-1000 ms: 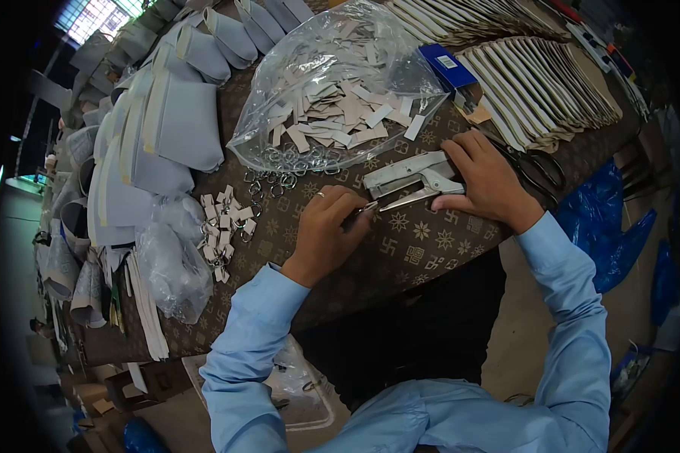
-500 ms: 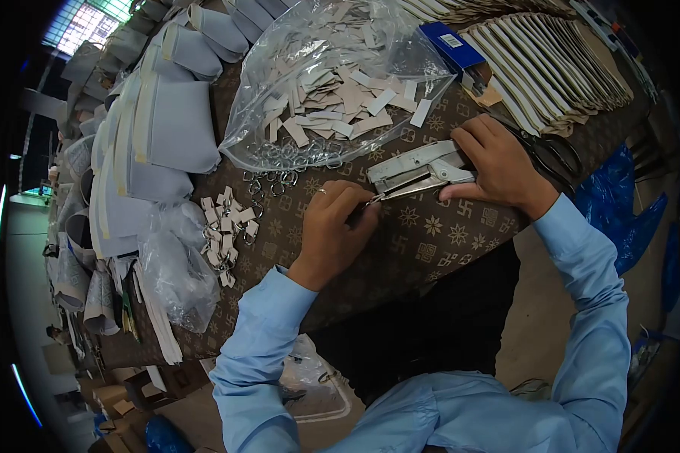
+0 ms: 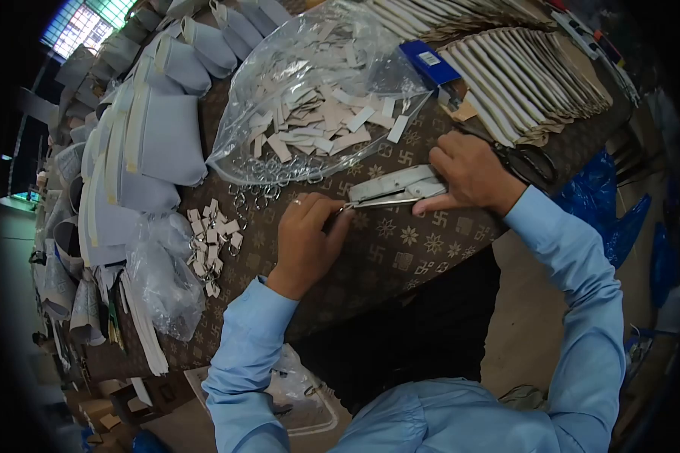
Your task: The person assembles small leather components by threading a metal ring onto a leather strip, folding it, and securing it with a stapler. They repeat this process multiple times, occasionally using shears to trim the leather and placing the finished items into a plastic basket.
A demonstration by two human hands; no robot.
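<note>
My right hand [image 3: 472, 172] is wrapped round the back end of a metal stapler [image 3: 397, 185], which lies along the patterned tablecloth with its arms pressed nearly together. My left hand [image 3: 307, 235], a ring on one finger, pinches a small tab with a glint of metal at the stapler's nose; fingers hide most of the tab. Left of this hand lies a pile of folded tabs on metal rings [image 3: 213, 243]. Beyond both hands, a clear plastic bag [image 3: 227, 143] holds many loose pale strips [image 3: 310, 121] and metal rings [image 3: 268, 171].
Grey pouch-like pieces [image 3: 170, 136] are stacked along the left, beside a crumpled plastic bag [image 3: 162, 283]. Black scissors [image 3: 533, 160] lie behind my right hand. A blue box [image 3: 429, 63] and a row of stacked folded pieces [image 3: 521, 79] stand at the back right.
The stapler's arms have closed together under my right hand. My left hand still pinches at its nose. The whole view has shifted slightly.
</note>
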